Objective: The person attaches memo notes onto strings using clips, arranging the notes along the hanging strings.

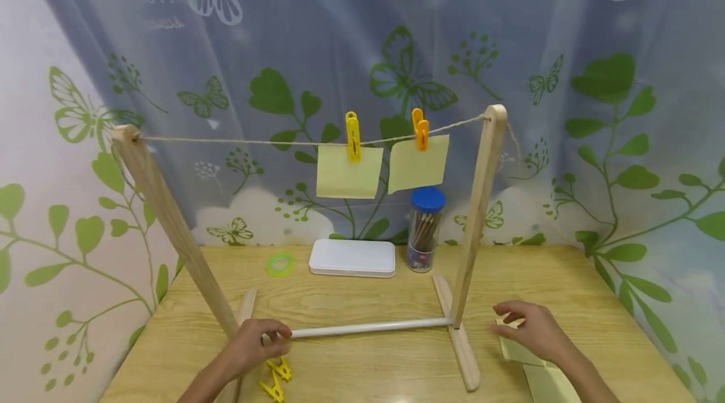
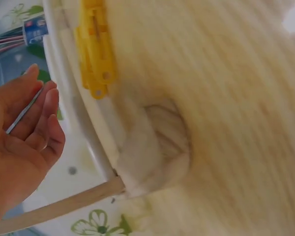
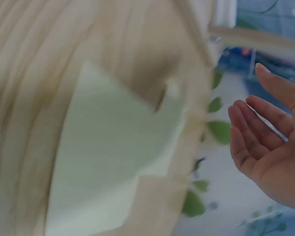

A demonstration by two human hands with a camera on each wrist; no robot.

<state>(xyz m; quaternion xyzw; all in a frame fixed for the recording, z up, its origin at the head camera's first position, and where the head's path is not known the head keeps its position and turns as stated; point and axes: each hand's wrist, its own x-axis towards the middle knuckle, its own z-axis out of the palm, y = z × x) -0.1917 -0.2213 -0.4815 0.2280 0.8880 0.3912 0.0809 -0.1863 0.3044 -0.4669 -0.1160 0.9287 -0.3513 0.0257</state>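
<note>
Two pale yellow paper squares hang from a string [image 1: 226, 140] between wooden posts, one under a yellow clip [image 1: 353, 136], the other under an orange clip [image 1: 420, 130]. My left hand [image 1: 252, 343], fingers loosely bent and holding nothing, is by the left end of the white rod [image 1: 368, 328], above two yellow clips [image 1: 275, 384]; the left wrist view shows the hand [image 2: 27, 132] beside the yellow clips [image 2: 95, 54]. Over more paper squares [image 1: 552, 384] at the right is my right hand [image 1: 532, 330], empty and relaxed; in the right wrist view the hand [image 3: 273, 132] is apart from the paper [image 3: 98, 152].
At the back of the table [image 1: 527, 271] lie a green tape ring [image 1: 280, 264] and a white case [image 1: 352, 257], with a blue-lidded jar of pencils [image 1: 423, 230] beside them. The wooden stand's right foot [image 1: 461, 352] lies between the rod and the loose papers.
</note>
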